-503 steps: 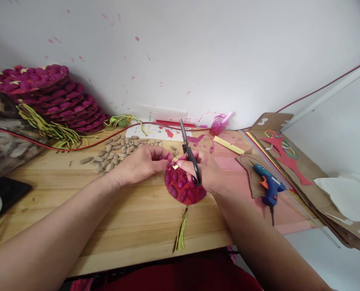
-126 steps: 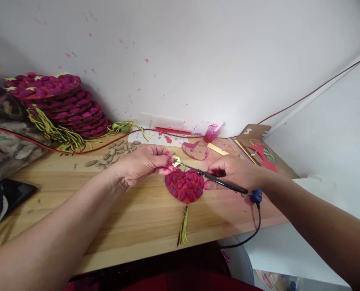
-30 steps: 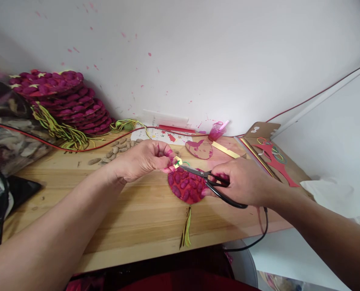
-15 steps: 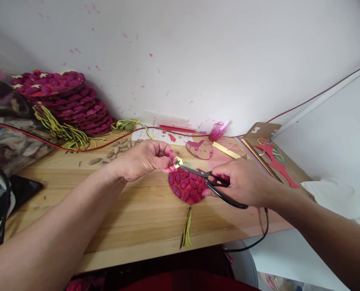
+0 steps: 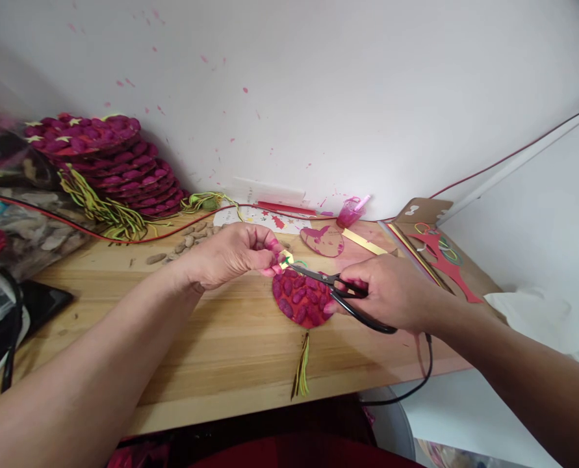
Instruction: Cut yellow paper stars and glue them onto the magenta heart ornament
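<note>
With left hand [image 5: 235,257], pinches yellow paper [image 5: 290,255] just over the far edge of the studded disc [image 5: 301,299] on the desk [image 5: 211,351]; with right hand [image 5: 389,292], grips scissors [image 5: 324,278], meeting the paper with the blades [image 5: 308,271]. Seems partway through trimming, with yellow left around the green mark [image 5: 286,260]. Aims the blades leftward and slightly away, along a long axis slanting back to the handles [image 5: 367,323].

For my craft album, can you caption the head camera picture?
Left hand holds yellow paper, right hand holds scissors, near a bumpy tasselled disc.
</note>
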{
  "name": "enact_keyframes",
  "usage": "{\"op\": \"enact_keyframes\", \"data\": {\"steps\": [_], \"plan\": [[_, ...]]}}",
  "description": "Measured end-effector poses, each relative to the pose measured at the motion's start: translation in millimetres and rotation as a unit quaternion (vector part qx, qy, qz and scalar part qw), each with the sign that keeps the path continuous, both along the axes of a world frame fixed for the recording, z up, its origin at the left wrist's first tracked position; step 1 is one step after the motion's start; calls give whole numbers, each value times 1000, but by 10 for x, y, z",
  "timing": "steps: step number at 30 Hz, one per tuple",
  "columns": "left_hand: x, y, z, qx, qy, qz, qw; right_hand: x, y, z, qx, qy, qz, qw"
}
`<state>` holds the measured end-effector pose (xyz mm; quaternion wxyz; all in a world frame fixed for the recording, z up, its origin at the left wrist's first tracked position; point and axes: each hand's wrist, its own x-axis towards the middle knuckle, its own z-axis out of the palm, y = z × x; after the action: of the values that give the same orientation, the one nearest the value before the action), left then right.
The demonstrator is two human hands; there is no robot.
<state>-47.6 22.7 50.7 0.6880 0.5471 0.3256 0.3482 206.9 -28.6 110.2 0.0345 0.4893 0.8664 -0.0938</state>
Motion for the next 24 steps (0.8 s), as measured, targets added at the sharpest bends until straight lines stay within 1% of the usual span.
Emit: {"op": "enact_keyframes", "data": {"steps": [5,16,20,22,24], "plan": [[-28,16,15,10,7,7,1000,-37,16,14,-3,-8,-3,1000],[-102,40,47,16,7,36,999,-158,68,74,-20,-6,-33,999],[-141,101,-12,29,8,18,999,-229,99,80,-20,-24,-28,999],[-165,145,-61,32,16,16,999,-247,149,33,-21,-33,-18,999],[-188,191,-116,29,26,16,999,-248,217,-53,-19,-31,-3,999]]}}
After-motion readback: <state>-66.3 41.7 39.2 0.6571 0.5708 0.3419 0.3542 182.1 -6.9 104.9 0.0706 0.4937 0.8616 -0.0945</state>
